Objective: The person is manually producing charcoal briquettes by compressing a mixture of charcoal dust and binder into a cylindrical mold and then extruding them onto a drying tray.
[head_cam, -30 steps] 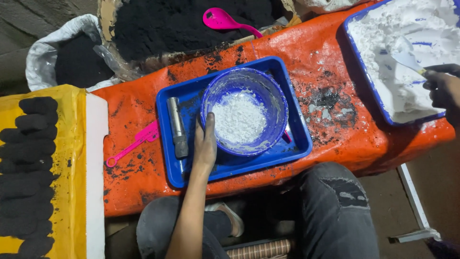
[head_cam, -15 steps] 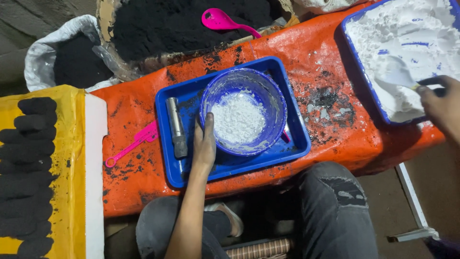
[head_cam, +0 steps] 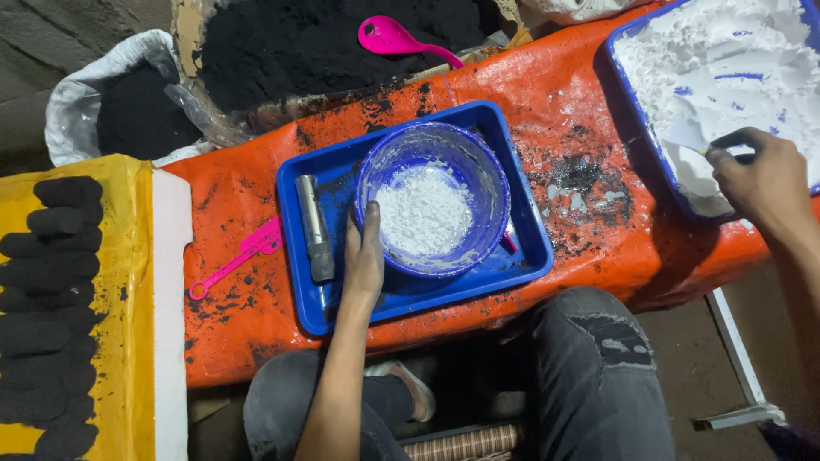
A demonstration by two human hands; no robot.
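A dim floor of dark, rough ground lies around a low bench (head_cam: 256, 324) wrapped in orange plastic sheet, smeared with black dust and white flecks. Behind the bench a big open sack of black powder (head_cam: 325, 51) leans against it, with a pink scoop (head_cam: 389, 36) lying on top. At the left a yellow sheet (head_cam: 128, 282) carries rows of black pressed lumps (head_cam: 47, 307). The person's knees in dark torn jeans (head_cam: 598, 376) show below the bench edge.

At the right end of the bench sits a large blue tub of white powder (head_cam: 735, 68). In the middle lies a blue tray (head_cam: 410, 294), and in it a blue bowl (head_cam: 431, 145) holding a heap of white powder (head_cam: 423, 209). A grey metal tube (head_cam: 314, 226) lies in the tray just left of the bowl, and a pink spoon (head_cam: 235, 260) rests on the orange sheet beside the tray.

The left hand (head_cam: 363, 260) lies flat against the bowl's outer wall, fingers straight and together; its grip is loose, not clamped. The right hand (head_cam: 760, 179) reaches into the tub, its grip closed on the handle of a white scoop (head_cam: 683, 132) dug into the powder.
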